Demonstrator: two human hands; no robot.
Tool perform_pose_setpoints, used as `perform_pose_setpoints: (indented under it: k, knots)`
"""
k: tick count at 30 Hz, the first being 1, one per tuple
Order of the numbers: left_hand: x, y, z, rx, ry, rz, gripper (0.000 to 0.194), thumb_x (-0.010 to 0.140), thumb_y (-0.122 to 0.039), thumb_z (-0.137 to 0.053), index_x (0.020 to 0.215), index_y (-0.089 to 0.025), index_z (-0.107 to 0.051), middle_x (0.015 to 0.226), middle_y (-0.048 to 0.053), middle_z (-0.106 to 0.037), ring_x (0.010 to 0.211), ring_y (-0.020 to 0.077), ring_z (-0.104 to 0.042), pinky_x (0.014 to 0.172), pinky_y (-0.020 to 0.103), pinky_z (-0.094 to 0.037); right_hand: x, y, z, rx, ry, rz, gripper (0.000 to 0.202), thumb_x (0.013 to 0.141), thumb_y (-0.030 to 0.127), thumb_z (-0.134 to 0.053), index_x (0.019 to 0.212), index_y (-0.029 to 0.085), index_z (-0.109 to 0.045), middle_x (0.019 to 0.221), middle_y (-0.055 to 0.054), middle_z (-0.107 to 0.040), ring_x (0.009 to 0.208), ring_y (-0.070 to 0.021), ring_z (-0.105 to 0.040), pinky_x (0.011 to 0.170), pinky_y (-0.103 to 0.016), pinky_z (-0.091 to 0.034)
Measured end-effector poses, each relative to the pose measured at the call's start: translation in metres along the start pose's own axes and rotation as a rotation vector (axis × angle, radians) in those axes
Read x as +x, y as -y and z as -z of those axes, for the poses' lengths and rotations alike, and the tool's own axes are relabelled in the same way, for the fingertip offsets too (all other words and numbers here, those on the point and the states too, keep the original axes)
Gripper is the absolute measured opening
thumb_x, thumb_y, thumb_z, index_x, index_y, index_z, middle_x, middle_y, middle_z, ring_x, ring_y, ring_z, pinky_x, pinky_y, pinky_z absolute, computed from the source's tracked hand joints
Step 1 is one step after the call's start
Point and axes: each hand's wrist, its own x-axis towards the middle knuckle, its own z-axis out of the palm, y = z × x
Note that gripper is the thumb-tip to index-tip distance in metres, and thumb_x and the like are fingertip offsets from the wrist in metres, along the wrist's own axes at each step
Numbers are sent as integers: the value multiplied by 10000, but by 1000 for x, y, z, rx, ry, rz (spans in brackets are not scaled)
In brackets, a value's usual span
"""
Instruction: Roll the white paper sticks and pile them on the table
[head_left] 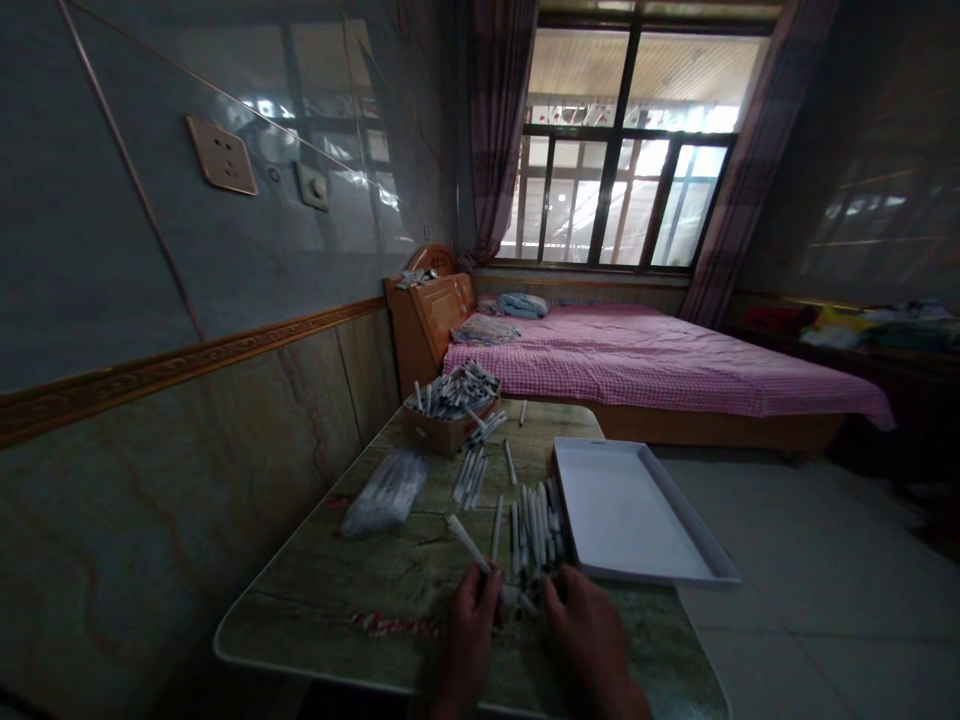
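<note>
Head view: white tray (626, 510) beside pens (534, 525), filled carton (444, 436) behind.

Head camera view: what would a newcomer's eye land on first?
Probably the bright window at the back, above a pink checked bedcover. Nearer, a white tray lies at the right edge of the table, beside a row of pale sticks. At the table's near side, the left hand holds one pale stick.

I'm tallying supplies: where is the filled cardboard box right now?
In the head view, the cardboard box stands at the far left corner of the table, beyond the clear plastic bag.
</note>
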Motion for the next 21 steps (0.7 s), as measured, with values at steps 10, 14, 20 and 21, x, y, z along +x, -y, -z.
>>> perform_pose_setpoints:
  k: [10,14,20,21]
  knots:
    - [-9,7,23,895,330,-350,261,925,-279,-426,949,-242,-683,1000,87,-758,956,251,-702,874,364,-523,-7,-5,38,373,-248,505,301,976,301,-395,1182,241,-606,1147,-74,-663,1008,-178,-661,849,-263,-506]
    - [-13,-14,47,1238,477,-589,315,868,-60,-392,901,-221,-661,865,43,-740,789,190,-699,709,273,-503,-14,12,71,-7,43,619,341,862,162,-534,1163,254,-664,1199,-91,-685,1088,-249,-658,876,-324,-516]
    - [-20,-42,68,1306,505,-1091,248,873,-81,-497,1007,-244,-627,836,0,-713,772,183,-650,748,283,-469,-32,18,63,-14,496,437,194,888,190,-523,871,195,-716,862,-79,-758,775,-213,-704,662,-266,-473]
    - [-22,-46,66,1295,487,-1181,205,889,-106,-504,997,-237,-620,808,-3,-700,739,185,-636,736,292,-463,-34,16,57,113,527,410,184,897,206,-524,880,195,-708,865,-57,-750,784,-193,-690,671,-254,-469]
